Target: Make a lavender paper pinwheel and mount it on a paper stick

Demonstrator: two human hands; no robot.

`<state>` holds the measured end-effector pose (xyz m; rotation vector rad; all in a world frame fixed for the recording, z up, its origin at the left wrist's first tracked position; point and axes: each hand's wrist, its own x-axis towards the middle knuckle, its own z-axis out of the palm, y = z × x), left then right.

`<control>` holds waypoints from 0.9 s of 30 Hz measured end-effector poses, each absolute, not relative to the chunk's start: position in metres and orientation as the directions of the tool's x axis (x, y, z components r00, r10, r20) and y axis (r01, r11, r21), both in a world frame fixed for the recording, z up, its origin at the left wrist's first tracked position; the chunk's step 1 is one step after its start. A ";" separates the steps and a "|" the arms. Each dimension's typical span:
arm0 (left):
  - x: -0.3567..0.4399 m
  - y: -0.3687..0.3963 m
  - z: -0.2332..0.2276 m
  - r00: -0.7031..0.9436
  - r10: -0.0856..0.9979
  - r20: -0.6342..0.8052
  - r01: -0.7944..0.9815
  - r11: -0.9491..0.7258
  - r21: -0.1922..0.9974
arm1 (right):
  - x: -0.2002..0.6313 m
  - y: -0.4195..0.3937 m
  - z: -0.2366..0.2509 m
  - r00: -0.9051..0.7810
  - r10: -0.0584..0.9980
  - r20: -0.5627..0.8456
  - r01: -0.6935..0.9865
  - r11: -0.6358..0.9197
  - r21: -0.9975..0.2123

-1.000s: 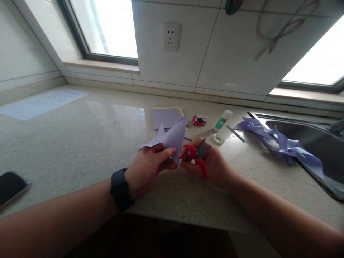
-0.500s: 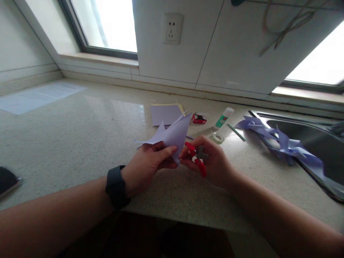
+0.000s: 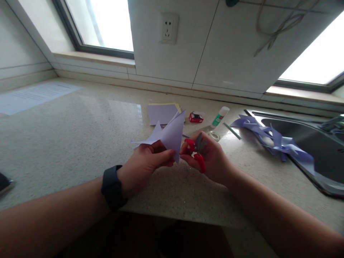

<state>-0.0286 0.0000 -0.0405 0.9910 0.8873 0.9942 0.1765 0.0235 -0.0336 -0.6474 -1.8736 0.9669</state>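
Left hand (image 3: 143, 166), watch on wrist, pinches one folded lilac paper (image 3: 168, 135) above the counter edge. Right hand (image 3: 211, 159) is closed around one pair of red scissors (image 3: 197, 152); blades mostly hidden behind fingers. Beyond: one paper stack (image 3: 161, 113), one glue stick (image 3: 219, 116), purple pinwheels (image 3: 274, 141), count unclear; sink (image 3: 317, 150) cut off at right.
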 end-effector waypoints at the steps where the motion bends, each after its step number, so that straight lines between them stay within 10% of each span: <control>1: -0.028 0.000 -0.041 0.294 0.945 -0.142 -0.250 0.219 0.943 | 0.177 0.023 -0.034 -0.454 0.749 0.483 0.061 0.566 -0.822; 27: -0.025 -0.003 -0.035 0.270 0.952 -0.148 -0.293 0.227 0.929 | 0.170 0.026 -0.043 -0.344 0.835 0.430 0.106 0.489 -0.866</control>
